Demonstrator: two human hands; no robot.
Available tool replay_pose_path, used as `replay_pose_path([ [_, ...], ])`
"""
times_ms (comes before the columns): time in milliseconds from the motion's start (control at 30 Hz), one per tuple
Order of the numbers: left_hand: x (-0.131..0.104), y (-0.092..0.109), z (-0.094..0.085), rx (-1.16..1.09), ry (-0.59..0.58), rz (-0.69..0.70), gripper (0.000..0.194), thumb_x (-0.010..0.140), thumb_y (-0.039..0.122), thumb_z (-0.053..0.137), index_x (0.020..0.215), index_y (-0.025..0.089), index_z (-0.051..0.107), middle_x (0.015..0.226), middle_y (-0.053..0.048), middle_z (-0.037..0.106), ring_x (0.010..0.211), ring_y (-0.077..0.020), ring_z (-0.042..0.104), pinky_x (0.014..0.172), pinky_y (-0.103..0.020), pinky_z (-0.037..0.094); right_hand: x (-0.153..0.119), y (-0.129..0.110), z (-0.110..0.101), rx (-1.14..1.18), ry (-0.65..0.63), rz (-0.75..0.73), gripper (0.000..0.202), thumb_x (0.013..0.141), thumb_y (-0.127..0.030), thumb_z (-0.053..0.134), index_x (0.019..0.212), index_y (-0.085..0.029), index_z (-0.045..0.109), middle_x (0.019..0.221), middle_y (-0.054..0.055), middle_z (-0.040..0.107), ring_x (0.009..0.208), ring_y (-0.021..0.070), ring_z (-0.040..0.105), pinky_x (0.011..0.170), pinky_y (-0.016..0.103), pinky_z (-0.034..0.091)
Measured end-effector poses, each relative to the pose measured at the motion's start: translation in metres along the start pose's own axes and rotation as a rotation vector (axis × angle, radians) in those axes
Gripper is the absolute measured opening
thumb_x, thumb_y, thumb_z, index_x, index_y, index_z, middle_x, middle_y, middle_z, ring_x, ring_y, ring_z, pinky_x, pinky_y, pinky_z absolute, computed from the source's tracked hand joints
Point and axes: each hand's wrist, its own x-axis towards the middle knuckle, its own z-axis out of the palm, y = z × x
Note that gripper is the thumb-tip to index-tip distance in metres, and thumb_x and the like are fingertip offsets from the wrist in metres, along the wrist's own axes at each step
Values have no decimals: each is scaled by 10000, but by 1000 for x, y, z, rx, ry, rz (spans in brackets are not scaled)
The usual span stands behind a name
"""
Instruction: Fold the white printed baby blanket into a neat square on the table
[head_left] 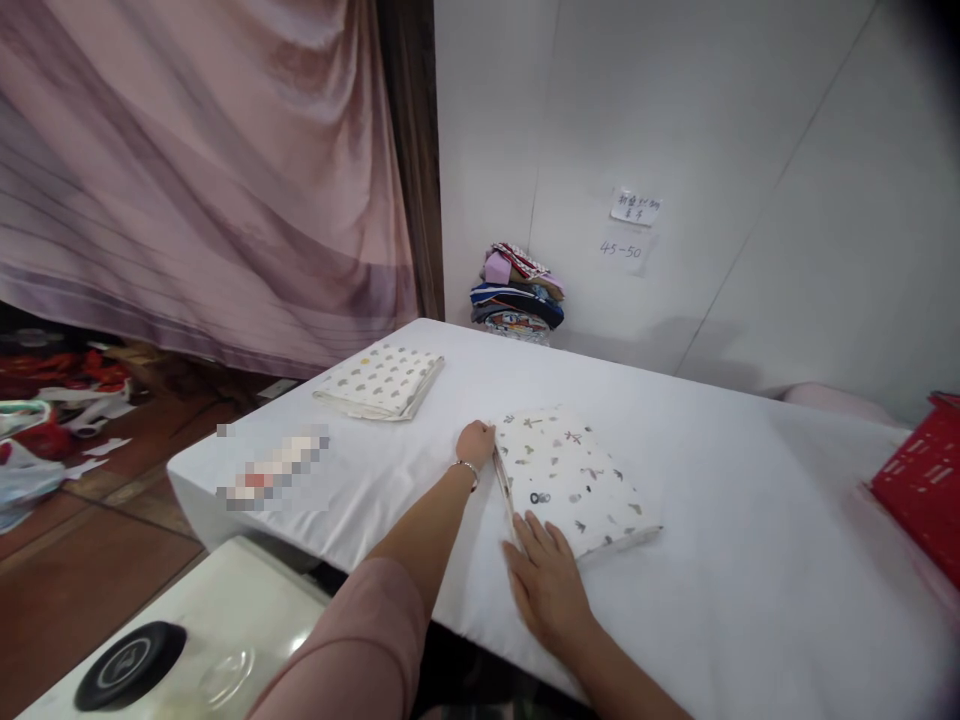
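Observation:
A folded white cloth (562, 470) with small grey-brown printed motifs lies on the white-covered table (750, 530). My left hand (475, 440), with a bracelet at the wrist, is closed at the cloth's far left corner; its fingertips are partly hidden. At the near left edge rests my right hand (547, 580), fingers stretched out and touching the fabric. A second folded white cloth (386, 380), printed with grey mushroom-like shapes and one yellow one, lies on the table to the left of my hands.
Against the wall stands a pile of folded fabrics (517, 295). A red box-like object (922, 490) is at the right edge. A pale surface with a black round object (131, 665) sits at lower left. A pink curtain (225, 170) hangs behind. A blurred-out item (274, 470) lies near the table's left corner.

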Motion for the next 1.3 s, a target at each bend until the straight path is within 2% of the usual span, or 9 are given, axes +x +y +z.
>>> replay_pose_path([
  [133, 2, 0, -7, 11, -22, 34, 194, 801, 338, 511, 736, 179, 603, 839, -71, 673, 804, -192, 616, 658, -265, 425, 0, 0, -1, 5, -2, 1, 342, 855, -234, 473, 1186, -225, 556, 1400, 84, 404, 1314, 277, 297, 1031, 469, 251],
  [267, -17, 9, -13, 12, 67, 137, 217, 832, 336, 475, 932, 188, 599, 1042, -78, 632, 938, -188, 588, 781, -287, 440, 0, -1, 3, 1, 28, 3, 333, 859, -223, 466, 1177, -227, 565, 1395, 82, 412, 1314, 275, 296, 1030, 469, 251],
  [367, -41, 13, -6, 62, 136, 469, 279, 845, 313, 469, 1078, 193, 563, 1193, -78, 569, 1116, -190, 504, 951, -316, 382, 0, -1, 4, -2, 36, 4, 330, 862, -221, 465, 1174, -229, 569, 1398, 82, 408, 1319, 275, 288, 1032, 470, 250],
  [433, -55, 12, 3, 152, 85, 721, 362, 839, 343, 488, 1167, 193, 527, 1301, -81, 503, 1244, -211, 398, 1051, -368, 294, 0, -1, 4, -3, 35, 5, 334, 861, -222, 469, 1181, -234, 565, 1405, 81, 398, 1321, 275, 283, 1032, 471, 249],
  [467, -61, 9, 8, 204, 36, 777, 414, 840, 371, 486, 1215, 196, 497, 1360, -80, 451, 1296, -224, 334, 1081, -402, 249, 0, -1, 4, -4, 36, 6, 336, 861, -221, 471, 1183, -237, 564, 1406, 80, 397, 1321, 274, 284, 1034, 472, 248],
  [567, -69, 0, 18, 320, -76, 707, 495, 882, 434, 382, 1317, 199, 403, 1459, -79, 311, 1366, -248, 201, 1099, -497, 174, 0, -1, 5, -7, 41, 15, 336, 860, -212, 471, 1181, -239, 566, 1402, 77, 403, 1319, 271, 289, 1035, 473, 248],
  [700, -69, -7, 19, 340, -112, 596, 516, 914, 449, 260, 1362, 206, 343, 1493, -61, 226, 1384, -228, 143, 1096, -518, 165, 0, -1, 7, 0, 35, 18, 332, 864, -222, 472, 1183, -235, 563, 1418, 75, 378, 1324, 268, 275, 1040, 471, 244],
  [1100, -69, -5, 17, 292, -106, 584, 488, 899, 429, 336, 1341, 229, 389, 1478, -74, 262, 1380, -232, 161, 1092, -514, 173, -10, -1, -8, 29, -52, 15, 407, 858, -236, 462, 1263, -227, 503, 1442, 86, 335, 1337, 263, 255, 1065, 483, 237],
  [1300, -80, 10, 14, 355, -48, 635, 467, 879, 397, 402, 1310, 222, 442, 1459, -92, 302, 1368, -278, 193, 1096, -546, 131, -18, -6, -17, 46, -102, 9, 446, 876, -286, 452, 1317, -221, 446, 1465, 107, 280, 1349, 262, 211, 1076, 473, 207],
])
